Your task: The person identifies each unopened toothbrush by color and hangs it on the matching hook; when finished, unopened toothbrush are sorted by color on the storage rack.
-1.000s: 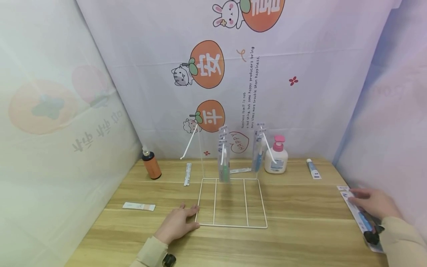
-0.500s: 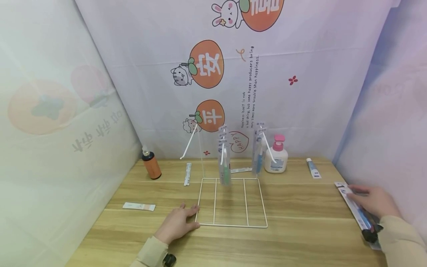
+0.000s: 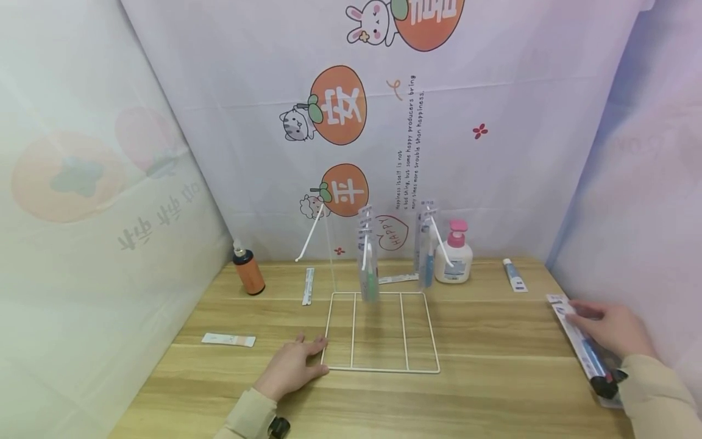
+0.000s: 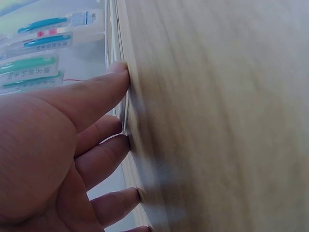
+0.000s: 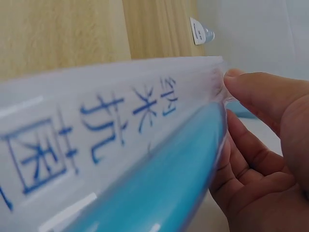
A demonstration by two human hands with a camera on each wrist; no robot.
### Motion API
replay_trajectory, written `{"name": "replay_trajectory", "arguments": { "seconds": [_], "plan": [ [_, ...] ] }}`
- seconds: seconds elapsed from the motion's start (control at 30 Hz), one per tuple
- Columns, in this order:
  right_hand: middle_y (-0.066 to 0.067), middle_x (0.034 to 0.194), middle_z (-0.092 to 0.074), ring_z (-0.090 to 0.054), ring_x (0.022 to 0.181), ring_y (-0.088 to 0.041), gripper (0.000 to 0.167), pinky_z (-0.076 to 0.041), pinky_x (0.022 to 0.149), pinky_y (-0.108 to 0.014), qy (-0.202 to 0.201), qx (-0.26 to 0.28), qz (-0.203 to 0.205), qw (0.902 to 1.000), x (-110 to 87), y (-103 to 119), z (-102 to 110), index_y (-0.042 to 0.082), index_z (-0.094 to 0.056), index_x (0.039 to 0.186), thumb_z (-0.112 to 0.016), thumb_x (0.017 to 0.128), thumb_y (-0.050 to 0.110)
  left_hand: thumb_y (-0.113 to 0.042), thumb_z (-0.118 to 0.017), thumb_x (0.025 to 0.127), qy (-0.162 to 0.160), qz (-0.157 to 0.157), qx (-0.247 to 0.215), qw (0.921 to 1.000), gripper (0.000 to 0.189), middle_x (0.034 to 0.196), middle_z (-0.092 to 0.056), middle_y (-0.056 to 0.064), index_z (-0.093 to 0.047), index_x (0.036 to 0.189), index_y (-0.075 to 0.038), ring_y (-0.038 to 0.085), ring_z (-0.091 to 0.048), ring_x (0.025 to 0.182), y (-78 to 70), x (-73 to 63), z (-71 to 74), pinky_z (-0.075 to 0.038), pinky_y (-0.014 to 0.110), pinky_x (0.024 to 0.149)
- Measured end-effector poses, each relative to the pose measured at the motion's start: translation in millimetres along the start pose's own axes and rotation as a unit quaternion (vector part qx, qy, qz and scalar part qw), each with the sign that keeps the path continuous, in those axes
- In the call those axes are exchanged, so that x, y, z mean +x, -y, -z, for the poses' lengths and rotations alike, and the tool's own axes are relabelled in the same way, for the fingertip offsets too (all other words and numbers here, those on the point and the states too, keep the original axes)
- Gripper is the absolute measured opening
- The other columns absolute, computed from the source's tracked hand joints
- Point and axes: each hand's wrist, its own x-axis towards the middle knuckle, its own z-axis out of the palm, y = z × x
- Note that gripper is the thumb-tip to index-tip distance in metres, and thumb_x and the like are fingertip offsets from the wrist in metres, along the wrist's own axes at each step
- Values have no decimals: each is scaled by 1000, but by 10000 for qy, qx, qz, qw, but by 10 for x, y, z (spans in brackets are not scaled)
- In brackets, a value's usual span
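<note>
My left hand (image 3: 290,366) rests at the front left corner of a white wire display rack (image 3: 378,371), its fingers spread and their tips on the base wire and tabletop. At the right edge of the table, my right hand (image 3: 616,332) pinches a packaged toothbrush (image 3: 578,341) between thumb and fingers. Blue characters and a blue handle show through its clear pack in the right wrist view. Packaged toothbrushes with green handles (image 3: 370,277) hang from the rack's middle hook, and blue ones (image 3: 429,262) from its right hook. The left hook (image 3: 310,235) carries nothing.
Behind the rack on the right stands a white pump bottle (image 3: 454,259) with a pink top. A toothpaste tube (image 3: 515,275) lies right of it. An orange bottle (image 3: 250,272) stands back left. Slim sachets (image 3: 228,339) lie on the table. Cloth walls (image 3: 647,201) enclose it.
My right hand has shifted the packaged toothbrush slightly away from me and left, with its far end raised. The packs on the hooks have swung a little. My left hand has stayed in place.
</note>
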Motion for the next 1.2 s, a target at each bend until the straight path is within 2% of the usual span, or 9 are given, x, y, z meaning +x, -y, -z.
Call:
{"name": "replay_trajectory", "arguments": {
  "seconds": [0.33,0.4,0.5,0.57,0.63,0.77,0.83,1.03,1.2],
  "plan": [
    [-39,142,-58,-54,124,-62,74,-44,91,-69,122,306,-212,9992,24,240,-9,0,-62,147,-70,102,58,-41,-84,95,-5,17,-117,9999,65,152,-62,10,-66,148,-9,62,-49,139,-12,-9,9,-44,74,110],
    [-37,139,-62,-57,123,-59,73,-48,89,-63,53,393,-142,9991,29,344,-15,0,-62,148,-70,103,56,-41,-84,95,13,20,-128,9999,65,152,-62,11,-65,149,-9,61,-49,140,-9,-11,12,-44,73,110],
    [-31,132,-70,-71,105,-17,67,-51,82,-38,-161,562,3,9983,8,563,0,4,-65,147,-73,102,52,-41,-83,95,30,10,-137,9999,66,152,-62,11,-65,149,-8,62,-49,140,-5,-10,13,-44,72,110],
    [-23,126,-76,-64,93,5,62,-48,72,-25,-349,723,124,9967,-18,730,15,6,-67,146,-76,101,48,-41,-82,96,32,15,-108,9999,65,152,-62,11,-65,149,-8,61,-49,140,-4,-10,11,-45,71,111],
    [-10,119,-80,-54,84,20,59,-47,67,-19,-476,924,159,9945,-61,918,46,8,-69,145,-78,100,46,-41,-83,96,22,-8,-89,10000,65,152,-62,11,-65,149,-8,62,-49,139,-9,-9,12,-45,72,110],
    [22,109,-75,-64,82,15,56,-49,65,-15,-882,1383,309,9860,-139,1286,95,10,-71,142,-83,97,41,-40,-83,96,0,-41,-39,10000,63,152,-63,11,-66,148,-8,61,-50,138,-9,-2,5,-44,74,110],
    [30,106,-72,-67,81,13,52,-50,66,-13,-1122,1653,436,9789,-185,1492,123,10,-73,140,-86,96,35,-40,-83,96,9,-14,-26,10000,64,152,-62,10,-66,149,-9,61,-50,139,-15,-3,8,-43,74,110],
    [26,96,-75,-74,77,4,44,-57,64,-14,-1703,2384,882,9520,-412,2099,222,7,-77,133,-90,91,13,-41,-82,96,29,18,-67,10000,65,153,-62,10,-65,149,-8,61,-49,140,-33,-6,18,-43,74,111],
    [14,109,-79,-75,86,-1,45,-59,68,-14,-1987,2663,1637,9289,-626,2500,292,2,-78,128,-87,85,-11,-41,-83,95,39,38,-71,10000,65,153,-61,9,-65,149,-8,60,-49,140,-37,-16,19,-43,73,111]
  ]
}}
